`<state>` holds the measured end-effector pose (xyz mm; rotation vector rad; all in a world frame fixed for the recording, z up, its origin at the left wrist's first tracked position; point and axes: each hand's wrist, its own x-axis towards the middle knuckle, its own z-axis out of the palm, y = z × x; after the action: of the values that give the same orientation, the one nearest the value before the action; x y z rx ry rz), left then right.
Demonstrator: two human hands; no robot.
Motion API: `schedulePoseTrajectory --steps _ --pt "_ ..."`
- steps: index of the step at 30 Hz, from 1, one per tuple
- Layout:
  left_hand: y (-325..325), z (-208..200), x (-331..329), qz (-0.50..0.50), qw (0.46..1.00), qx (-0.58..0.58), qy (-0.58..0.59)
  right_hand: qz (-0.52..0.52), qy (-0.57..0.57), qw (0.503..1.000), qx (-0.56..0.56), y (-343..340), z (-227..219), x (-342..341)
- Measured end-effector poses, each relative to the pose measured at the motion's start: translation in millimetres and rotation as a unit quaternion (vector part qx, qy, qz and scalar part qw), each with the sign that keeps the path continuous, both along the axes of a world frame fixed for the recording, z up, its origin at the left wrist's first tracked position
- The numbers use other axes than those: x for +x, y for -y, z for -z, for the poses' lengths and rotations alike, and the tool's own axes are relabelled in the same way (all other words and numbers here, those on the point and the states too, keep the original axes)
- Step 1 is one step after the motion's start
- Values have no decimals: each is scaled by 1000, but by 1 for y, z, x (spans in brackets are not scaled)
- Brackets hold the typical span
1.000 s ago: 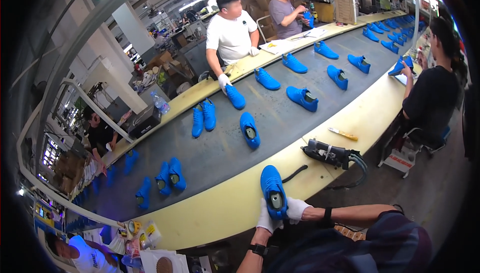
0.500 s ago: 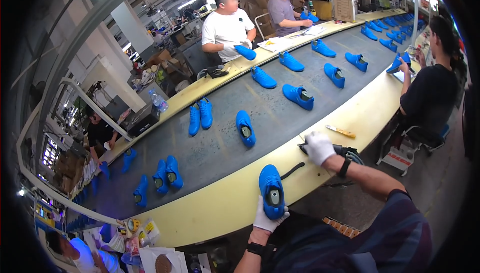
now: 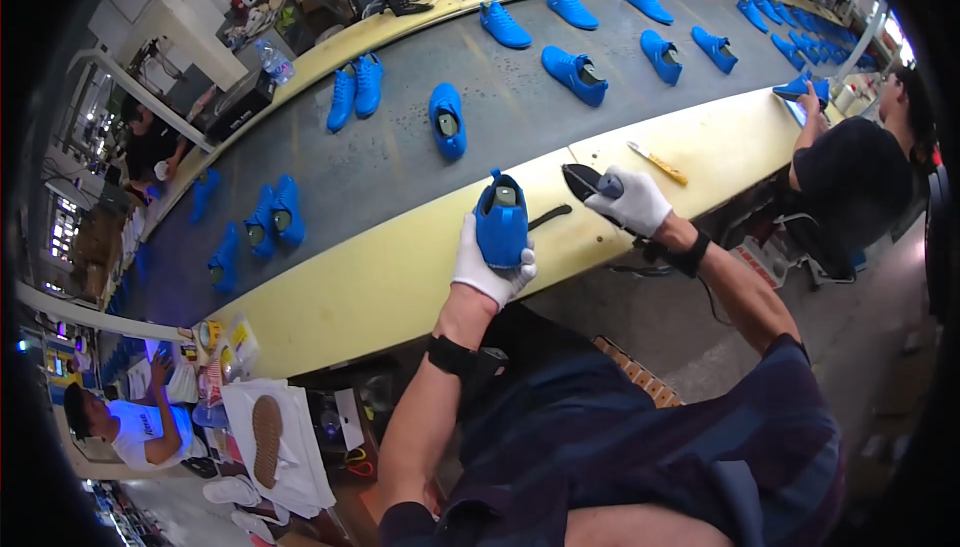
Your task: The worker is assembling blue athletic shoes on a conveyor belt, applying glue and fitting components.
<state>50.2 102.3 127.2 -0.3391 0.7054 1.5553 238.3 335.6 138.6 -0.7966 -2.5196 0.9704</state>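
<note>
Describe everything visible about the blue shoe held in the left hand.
The blue shoe is a bright blue low-top sneaker, its upper looking like smooth synthetic or fabric. A grey insert, seemingly a last, fills its opening. It is lifted above the cream-yellow bench edge beside the grey conveyor belt, heel end toward the belt. The white-gloved left hand grips it from below, fingers wrapped around its lower part. The gloved right hand holds a dark tool just beside it, not touching.
</note>
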Motion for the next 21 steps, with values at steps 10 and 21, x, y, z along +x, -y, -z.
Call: schedulePoseTrajectory --steps 10,21 --pt "-31 -25 48 -24 997 -28 -66 -108 -57 980 155 101 -82 20" --pt "-28 8 31 15 989 -79 -122 -30 -106 980 167 77 -88 40"
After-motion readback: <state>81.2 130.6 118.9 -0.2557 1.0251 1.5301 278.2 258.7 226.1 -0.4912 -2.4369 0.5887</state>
